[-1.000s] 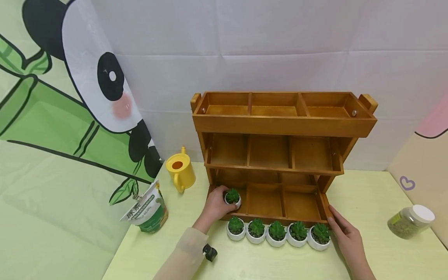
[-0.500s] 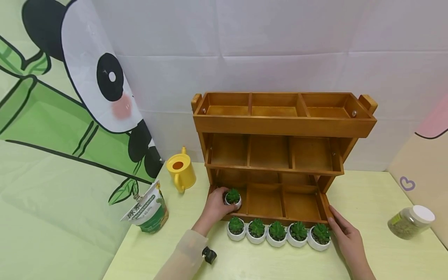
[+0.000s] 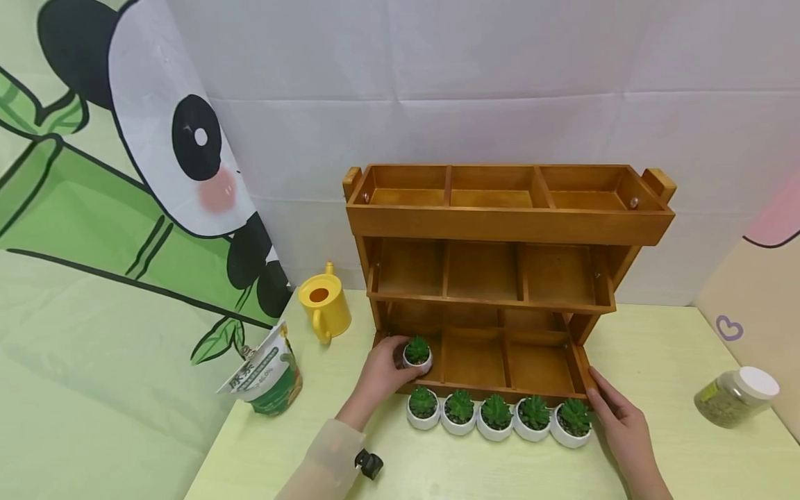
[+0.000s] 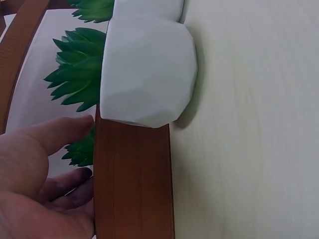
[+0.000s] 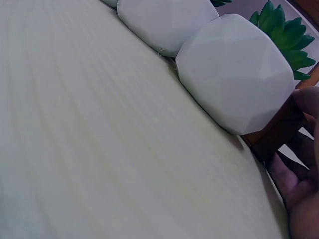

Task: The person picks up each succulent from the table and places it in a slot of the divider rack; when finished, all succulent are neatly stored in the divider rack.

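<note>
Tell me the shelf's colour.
The shelf is warm orange-brown, shown best in the head view.

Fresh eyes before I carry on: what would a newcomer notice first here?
Probably the three-tier wooden shelf on the table, with five white-potted succulents lined along its front. Next, likely the left hand around a sixth succulent at the left of the bottom tier. The big panda picture and yellow watering can, both left of the shelf, also stand out.

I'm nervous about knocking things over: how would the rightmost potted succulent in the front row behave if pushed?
The rightmost potted succulent would probably slide rather than roll, since its white pot has flat facets. It looks squat and broad, so a gentle push seems unlikely to tip it. Pushed left, it may nudge the neighbouring pot close by.
</note>
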`<state>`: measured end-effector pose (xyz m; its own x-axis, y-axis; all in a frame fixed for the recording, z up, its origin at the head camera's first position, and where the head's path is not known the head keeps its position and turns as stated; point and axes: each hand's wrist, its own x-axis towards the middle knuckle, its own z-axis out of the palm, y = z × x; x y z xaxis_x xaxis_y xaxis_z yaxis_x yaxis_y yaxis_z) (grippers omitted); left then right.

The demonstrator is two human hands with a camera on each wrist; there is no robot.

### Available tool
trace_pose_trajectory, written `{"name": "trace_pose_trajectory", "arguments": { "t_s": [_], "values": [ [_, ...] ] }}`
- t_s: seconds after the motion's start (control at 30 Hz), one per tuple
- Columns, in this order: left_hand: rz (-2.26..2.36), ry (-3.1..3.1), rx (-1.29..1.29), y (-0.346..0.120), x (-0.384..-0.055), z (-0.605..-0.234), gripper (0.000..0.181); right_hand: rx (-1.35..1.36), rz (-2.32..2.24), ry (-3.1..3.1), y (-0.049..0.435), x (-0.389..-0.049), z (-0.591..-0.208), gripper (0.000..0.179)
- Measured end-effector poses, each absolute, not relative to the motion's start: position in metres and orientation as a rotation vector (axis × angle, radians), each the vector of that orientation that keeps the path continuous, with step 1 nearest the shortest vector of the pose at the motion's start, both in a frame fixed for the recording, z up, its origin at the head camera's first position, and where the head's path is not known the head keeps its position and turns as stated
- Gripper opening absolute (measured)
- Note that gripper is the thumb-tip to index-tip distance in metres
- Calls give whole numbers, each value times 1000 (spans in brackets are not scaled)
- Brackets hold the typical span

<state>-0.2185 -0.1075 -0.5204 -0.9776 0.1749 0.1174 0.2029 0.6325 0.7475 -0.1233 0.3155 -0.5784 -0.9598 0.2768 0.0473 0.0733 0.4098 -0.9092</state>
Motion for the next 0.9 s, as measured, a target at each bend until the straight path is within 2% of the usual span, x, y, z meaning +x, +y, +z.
{"name": "trace_pose_trajectory", "arguments": {
  "t_s": [0.5,0.9],
  "values": [
    [-1465,-2682,-317,-116,-200,-523,55,-304,1578,-2470,316,-125,-581,54],
    [-1572,-2594,-279,-125,-172,-522,52,-350,1561,-2501,314,-124,-578,56]
  ]
}}
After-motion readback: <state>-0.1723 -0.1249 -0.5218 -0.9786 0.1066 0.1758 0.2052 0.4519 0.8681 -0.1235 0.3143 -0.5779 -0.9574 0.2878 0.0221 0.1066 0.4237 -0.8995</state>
